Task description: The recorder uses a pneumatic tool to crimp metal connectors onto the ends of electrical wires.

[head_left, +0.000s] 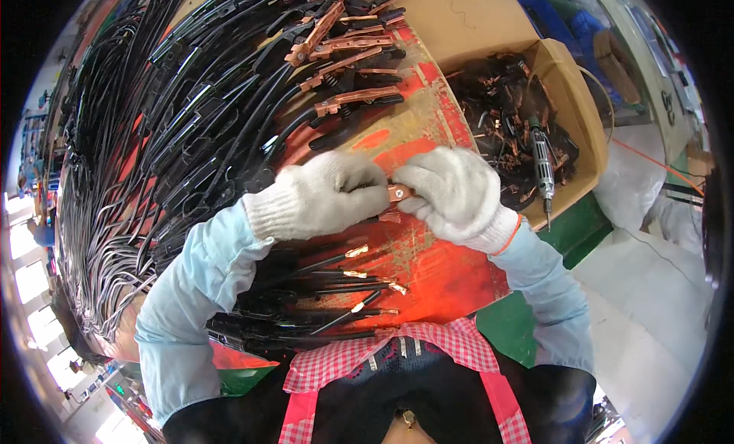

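Observation:
Both my hands wear white knitted gloves. My left hand (329, 195) is closed around a small copper-coloured clamp piece (399, 192) with a screw head showing. My right hand (455, 195) pinches the same piece from the other side, so its ends are hidden under the fingers. Below my left hand lie several black cables with stripped copper ends (356, 252), pointing right. Beyond the hands, copper-jawed clamps (355, 100) on black cables are heaped along the table.
Long bundles of black cable (99, 214) cover the table's left side. The worn red tabletop (451, 264) shows beneath my hands. At the right, a cardboard box (585, 130) holds dark and copper parts, and an electric screwdriver (542, 161) hangs in front of it.

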Demonstrator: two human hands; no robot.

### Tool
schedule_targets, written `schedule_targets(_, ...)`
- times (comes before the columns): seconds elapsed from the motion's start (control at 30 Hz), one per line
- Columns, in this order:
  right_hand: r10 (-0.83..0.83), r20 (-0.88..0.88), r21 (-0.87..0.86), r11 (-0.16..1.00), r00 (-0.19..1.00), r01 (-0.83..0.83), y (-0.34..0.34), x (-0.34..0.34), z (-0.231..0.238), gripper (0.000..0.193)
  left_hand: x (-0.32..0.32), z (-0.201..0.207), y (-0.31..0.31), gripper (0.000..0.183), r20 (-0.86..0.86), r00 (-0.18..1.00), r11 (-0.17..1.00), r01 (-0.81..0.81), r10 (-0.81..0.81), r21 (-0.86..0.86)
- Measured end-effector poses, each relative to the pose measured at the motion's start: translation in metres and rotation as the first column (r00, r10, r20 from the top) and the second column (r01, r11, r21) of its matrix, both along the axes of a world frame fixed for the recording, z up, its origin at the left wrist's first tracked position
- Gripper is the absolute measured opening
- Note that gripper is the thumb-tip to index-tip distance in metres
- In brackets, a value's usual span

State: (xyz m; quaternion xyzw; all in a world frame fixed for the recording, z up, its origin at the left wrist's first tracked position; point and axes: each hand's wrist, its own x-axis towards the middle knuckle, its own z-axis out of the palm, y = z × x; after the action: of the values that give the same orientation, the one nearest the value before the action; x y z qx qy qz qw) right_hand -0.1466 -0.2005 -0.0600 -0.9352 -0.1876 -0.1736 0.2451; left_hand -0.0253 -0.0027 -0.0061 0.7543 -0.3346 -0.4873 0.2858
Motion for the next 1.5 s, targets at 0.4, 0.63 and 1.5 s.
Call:
schedule_targets(0.4,0.090,-0.075,-0.017,0.996,0.993,-0.092,0.006,0.006,-0.010,0.045,-0.033,0.004,0.022,0.013,0.729,0.667,0.987,0.145,-0.154,0.076)
schedule_targets(0.63,0.083,-0.036,0.030,0.996,0.996,-0.082,0.008,0.008,-0.018,0.046,-0.036,-0.006,0.019,0.010,0.743,0.664,0.994,0.105,-0.086,0.021)
schedule_targets(1.5,-0.353,-0.270,0.963,-0.107,0.896,0.248,-0.070,-0.019,0.028,0.027,-0.035,-0.009,0.003,0.031,0.630,0.773,0.997,-0.053,0.075,-0.053)
